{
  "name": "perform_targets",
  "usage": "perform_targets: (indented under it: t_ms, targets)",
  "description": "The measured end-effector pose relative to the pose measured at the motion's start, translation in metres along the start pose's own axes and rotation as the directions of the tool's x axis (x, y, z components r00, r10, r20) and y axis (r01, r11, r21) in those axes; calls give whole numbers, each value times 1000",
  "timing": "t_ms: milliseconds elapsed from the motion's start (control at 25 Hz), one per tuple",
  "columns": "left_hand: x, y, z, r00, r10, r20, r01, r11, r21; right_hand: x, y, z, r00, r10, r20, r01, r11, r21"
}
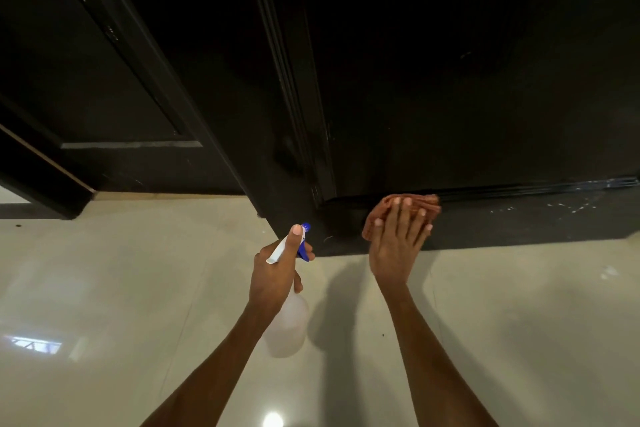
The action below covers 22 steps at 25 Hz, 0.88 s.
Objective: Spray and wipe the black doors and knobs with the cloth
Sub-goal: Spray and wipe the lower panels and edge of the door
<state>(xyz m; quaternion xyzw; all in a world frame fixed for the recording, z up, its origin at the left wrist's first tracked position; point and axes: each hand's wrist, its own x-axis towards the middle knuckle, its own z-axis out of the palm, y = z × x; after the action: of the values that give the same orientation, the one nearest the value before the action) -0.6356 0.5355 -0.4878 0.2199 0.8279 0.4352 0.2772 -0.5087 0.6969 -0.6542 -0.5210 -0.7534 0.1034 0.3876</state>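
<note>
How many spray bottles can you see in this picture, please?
1: the spray bottle is gripped in the left hand, above the floor near the black door. Others may lie out of view.

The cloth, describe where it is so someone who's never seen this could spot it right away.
Find the black door on the right, and follow it down to its bottom rail just above the pale tiled floor. The cloth is pressed flat there under the right hand. It is the only orange-brown thing against the black.

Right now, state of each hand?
Left hand: grips spray bottle.
Right hand: open, fingers straight, pressing cloth on door.
</note>
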Motion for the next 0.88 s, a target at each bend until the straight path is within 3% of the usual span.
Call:
perform_targets:
  t_ms: [80, 160, 240, 280, 360, 440, 520, 560, 640, 760, 880]
  targets:
    - [-1, -7, 0, 1000, 21, 1, -21, 1000, -2, 7, -21, -3, 980, 201, 10, -200, 968, 153]
    - [0, -13, -3, 999, 11, -40, -11, 1000, -6, 6, -46, 1, 971, 230, 64, -238, 955, 178]
    - [2, -14, -8, 996, -32, -86, 30, 999, -22, -12, -58, 13, 984, -1, 180, -20, 993, 114]
    - [4, -13, -11, 994, -42, -97, 40, 999, -24, -20, -62, 22, 950, -184, 254, 161, 981, 107]
    - [9, -16, -13, 993, -38, -108, 38, 999, -2, -18, -68, 40, 817, -412, 405, 366, 911, 189]
    - [13, -21, -13, 991, -46, -124, 47, 999, 8, -14, -62, 46, 598, -558, 576, 430, 829, 357]
    - [17, -32, -13, 992, -47, -120, 48, 999, 7, -15, -48, 50, 333, -547, 768, 302, 833, 463]
    - [18, -39, -12, 992, -40, -116, 42, 999, 13, -10, -37, 48, 341, -454, 823, 102, 888, 448]
    - [18, -51, -10, 995, -24, -95, 29, 999, 43, -6, -12, 44, 514, -390, 764, 202, 921, 334]
    - [19, -60, -7, 996, -49, -72, 54, 996, 70, -4, 45, 36, 397, -589, 704, 640, 727, 248]
    - [18, -61, -1, 997, -60, -39, 63, 996, 65, -2, 105, 29, 360, -663, 657, 832, 547, 96]
